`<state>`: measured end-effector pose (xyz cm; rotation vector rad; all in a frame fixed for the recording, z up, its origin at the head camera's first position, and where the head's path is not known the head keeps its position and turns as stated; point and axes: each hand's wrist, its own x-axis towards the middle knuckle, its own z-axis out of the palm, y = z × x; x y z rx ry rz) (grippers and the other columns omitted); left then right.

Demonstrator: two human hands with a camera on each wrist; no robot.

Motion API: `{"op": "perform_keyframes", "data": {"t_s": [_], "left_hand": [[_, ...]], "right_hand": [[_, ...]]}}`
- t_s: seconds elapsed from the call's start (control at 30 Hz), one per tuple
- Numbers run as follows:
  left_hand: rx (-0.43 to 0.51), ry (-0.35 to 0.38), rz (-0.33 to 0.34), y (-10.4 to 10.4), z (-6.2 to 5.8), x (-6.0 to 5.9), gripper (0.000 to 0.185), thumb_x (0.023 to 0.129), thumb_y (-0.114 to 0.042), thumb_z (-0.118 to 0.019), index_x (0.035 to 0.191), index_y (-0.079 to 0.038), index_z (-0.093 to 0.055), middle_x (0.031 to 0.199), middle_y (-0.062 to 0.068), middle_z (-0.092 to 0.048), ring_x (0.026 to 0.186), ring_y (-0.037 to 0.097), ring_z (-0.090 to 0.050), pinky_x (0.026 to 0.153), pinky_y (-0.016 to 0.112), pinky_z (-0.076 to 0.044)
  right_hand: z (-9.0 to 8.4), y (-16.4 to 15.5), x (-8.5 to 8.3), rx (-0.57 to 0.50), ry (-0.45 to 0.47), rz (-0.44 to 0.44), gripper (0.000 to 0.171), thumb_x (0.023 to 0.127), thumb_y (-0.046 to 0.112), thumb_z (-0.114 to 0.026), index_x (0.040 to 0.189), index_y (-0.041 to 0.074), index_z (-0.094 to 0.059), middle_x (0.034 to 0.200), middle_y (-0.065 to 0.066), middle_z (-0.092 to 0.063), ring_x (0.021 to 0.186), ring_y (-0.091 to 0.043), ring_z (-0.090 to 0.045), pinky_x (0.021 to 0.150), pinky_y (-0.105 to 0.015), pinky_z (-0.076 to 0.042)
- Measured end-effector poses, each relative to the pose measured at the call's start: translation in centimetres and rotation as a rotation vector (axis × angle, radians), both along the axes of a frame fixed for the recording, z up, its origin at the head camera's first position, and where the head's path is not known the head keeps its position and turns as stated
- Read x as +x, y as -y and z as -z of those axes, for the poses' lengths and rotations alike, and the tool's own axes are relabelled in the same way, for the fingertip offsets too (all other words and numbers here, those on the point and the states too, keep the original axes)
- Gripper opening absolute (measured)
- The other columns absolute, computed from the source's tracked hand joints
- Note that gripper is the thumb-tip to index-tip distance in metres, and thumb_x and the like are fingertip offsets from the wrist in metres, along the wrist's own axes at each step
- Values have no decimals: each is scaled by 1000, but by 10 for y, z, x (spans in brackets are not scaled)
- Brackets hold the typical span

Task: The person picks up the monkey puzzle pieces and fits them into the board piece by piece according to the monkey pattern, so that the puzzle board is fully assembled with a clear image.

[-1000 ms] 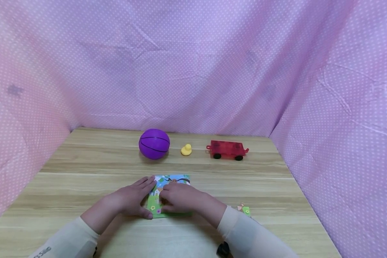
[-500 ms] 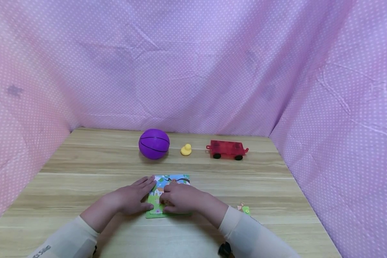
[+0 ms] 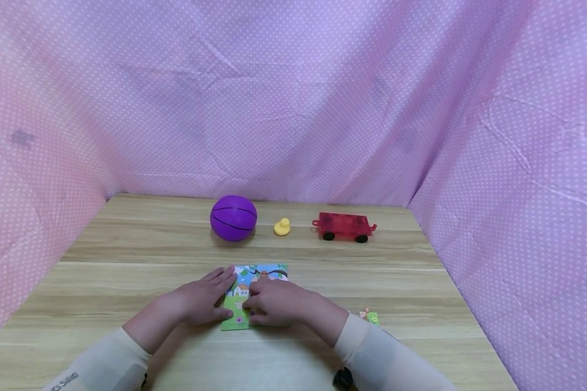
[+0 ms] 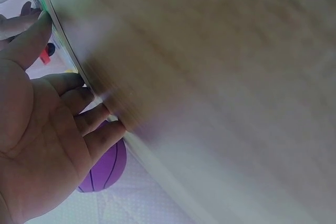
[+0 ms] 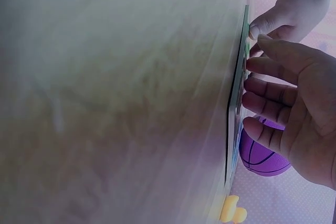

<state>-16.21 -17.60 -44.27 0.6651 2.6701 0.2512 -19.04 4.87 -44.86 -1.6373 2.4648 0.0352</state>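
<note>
A flat picture puzzle [image 3: 236, 317] lies on the table, showing a house, green grass and a tree branch. My left hand [image 3: 200, 300] rests along its left edge, fingers extended and thumb on the picture. Over the puzzle's right half is my right hand [image 3: 281, 302], its bent fingertips pressing on the surface and covering part of it. In the right wrist view, the fingers of the right hand [image 5: 299, 98] touch the board's face without gripping anything. The left wrist view has the left hand [image 4: 47, 135] with its fingertips at the board's edge.
A loose puzzle piece [image 3: 373, 318] lies to the right, partly behind the right sleeve. Farther back stand a purple ball [image 3: 233, 218], a yellow rubber duck [image 3: 282, 227] and a red toy wagon [image 3: 344, 225]. Pink dotted cloth [image 3: 274, 108] surrounds the table.
My left thumb has moved up from the puzzle's lower left corner. The right hand has shifted slightly right, uncovering a little more of the picture. The toys behind have stayed put.
</note>
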Motion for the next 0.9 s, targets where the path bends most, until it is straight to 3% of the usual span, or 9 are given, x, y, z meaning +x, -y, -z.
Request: {"op": "perform_keyframes", "data": {"t_s": [0.17, 0.3, 0.63, 0.9], "left_hand": [[-10, 7, -7, 0, 3, -1, 84, 84, -58, -55, 148, -14, -21, 155, 0, -11, 141, 27, -9, 109, 46, -24], [-15, 19, -23, 0, 4, -2, 85, 83, -59, -54, 149, -16, -20, 155, -2, -10, 141, 26, -8, 109, 46, -23], [-12, 42, -42, -3, 0, 0, 85, 83, -59, -55, 149, -16, -21, 155, -1, -10, 141, 26, -7, 109, 48, -23], [-10, 37, -32, -4, -2, 1, 85, 84, -59, -54, 148, -15, -21, 155, 0, -11, 141, 27, -7, 109, 48, -23]], "right_hand": [[-6, -6, 3, -18, -19, -9, 35, 91, 49, -49, 118, 30, -61, 103, 13, -49, 95, -4, -45, 91, -24, -42], [-15, -21, 0, -72, -25, 32, 32, 93, 44, -49, 118, 27, -62, 107, 12, -52, 103, -4, -47, 98, -26, -39], [-33, -81, -9, -106, 3, 274, 36, 90, 43, -56, 119, 22, -63, 110, 7, -57, 101, -9, -53, 90, -31, -46], [-36, -125, -3, -92, 102, 491, 30, 90, 35, -57, 114, 19, -64, 107, 5, -59, 97, -10, -55, 87, -36, -48]]}}
